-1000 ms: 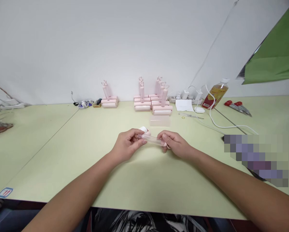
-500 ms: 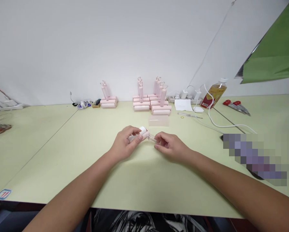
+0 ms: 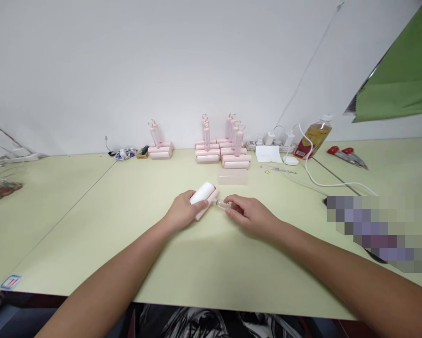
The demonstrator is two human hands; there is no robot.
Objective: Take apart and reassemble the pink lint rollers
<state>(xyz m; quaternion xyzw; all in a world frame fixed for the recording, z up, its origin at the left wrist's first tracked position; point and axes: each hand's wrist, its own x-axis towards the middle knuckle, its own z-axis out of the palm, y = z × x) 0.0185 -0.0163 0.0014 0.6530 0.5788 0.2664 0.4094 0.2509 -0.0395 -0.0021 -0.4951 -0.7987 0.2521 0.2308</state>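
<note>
A pink lint roller with a white paper roll [image 3: 203,193] is held tilted above the middle of the table. My left hand [image 3: 182,210] grips the roller head from the left, its thumb over the pink holder. From the right, my right hand [image 3: 250,211] pinches the clear pinkish handle [image 3: 223,203], whose far end is hidden in the fingers. Just beyond my hands a translucent pink cover [image 3: 232,177] lies on the table. Behind it, several similar lint rollers [image 3: 236,162] sit in rows with their handles upright.
Two more lint rollers [image 3: 160,152] stand at the back left, beside coiled cables [image 3: 122,154]. To the back right are a white paper [image 3: 268,154], tweezers [image 3: 277,169], a juice bottle [image 3: 314,137] and red-handled cutters [image 3: 347,157]. A white cable [image 3: 334,183] runs across the right side.
My left fingers have shifted back off the paper roll, so more of the white roll and pink holder shows. My right hand stays on the handle. The view has moved slightly.
</note>
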